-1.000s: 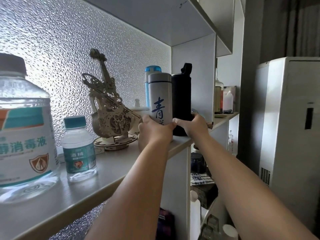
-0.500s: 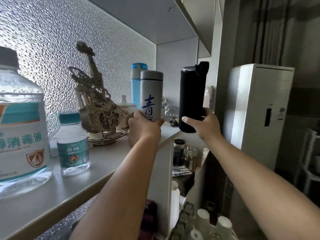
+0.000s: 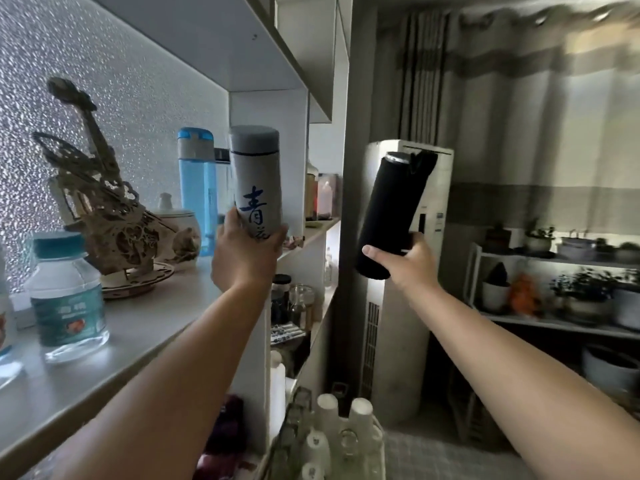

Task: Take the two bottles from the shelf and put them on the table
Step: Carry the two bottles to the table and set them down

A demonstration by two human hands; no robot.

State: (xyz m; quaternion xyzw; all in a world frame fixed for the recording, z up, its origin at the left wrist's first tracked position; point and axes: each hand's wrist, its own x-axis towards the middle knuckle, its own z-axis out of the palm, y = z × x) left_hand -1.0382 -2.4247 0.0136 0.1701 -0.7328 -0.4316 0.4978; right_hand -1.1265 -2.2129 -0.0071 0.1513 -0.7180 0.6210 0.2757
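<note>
My left hand (image 3: 244,256) grips the base of a grey flask (image 3: 255,181) with blue characters, held upright just above the front edge of the shelf (image 3: 138,327). My right hand (image 3: 408,263) holds a black bottle (image 3: 393,213) by its lower end. That bottle is tilted to the right and hangs in the air to the right of the shelf, in front of a white floor air conditioner (image 3: 391,306). No table is in view.
On the shelf stand a blue bottle (image 3: 197,188), a wooden violin model (image 3: 100,202), a small clear bottle (image 3: 65,299) and a white jar (image 3: 176,220). Cups (image 3: 339,420) sit on a rack below. A plant rack (image 3: 561,289) stands at the right.
Both bottles have come off the shelf. The black bottle has swung out to the right and tilted. The grey flask has risen. The view has turned right.
</note>
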